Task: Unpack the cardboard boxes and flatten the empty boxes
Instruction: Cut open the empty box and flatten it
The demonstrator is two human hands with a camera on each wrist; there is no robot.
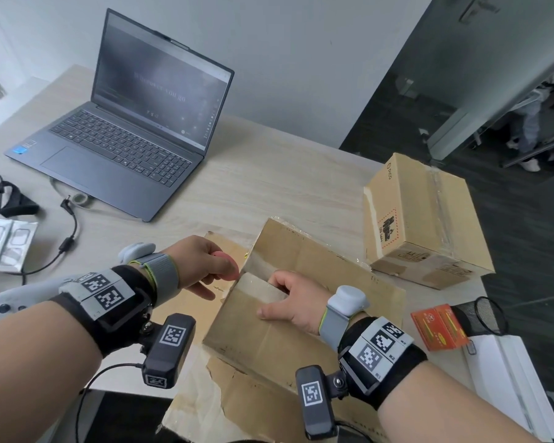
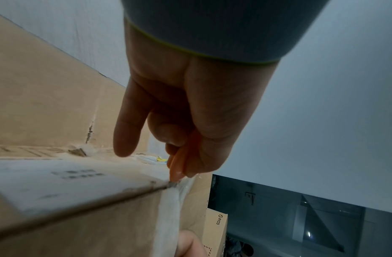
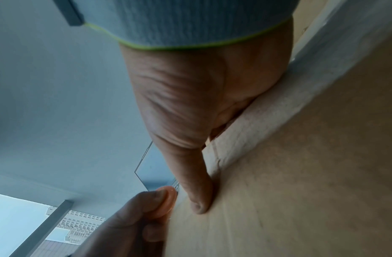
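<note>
An open brown cardboard box lies tilted on the table in front of me, on a torn flat sheet of cardboard. My right hand grips its near flap: the fingers curl over the edge into the box and the thumb presses on the outside. My left hand pinches a small pink cutter at the box's left corner. In the left wrist view the cutter has its tip at the taped corner seam. A second box, taped shut, stands at the right.
An open laptop sits at the back left, with a cable and a plastic blister pack near the left edge. An orange packet, a black mesh holder and white boxes are at the right, by the table edge.
</note>
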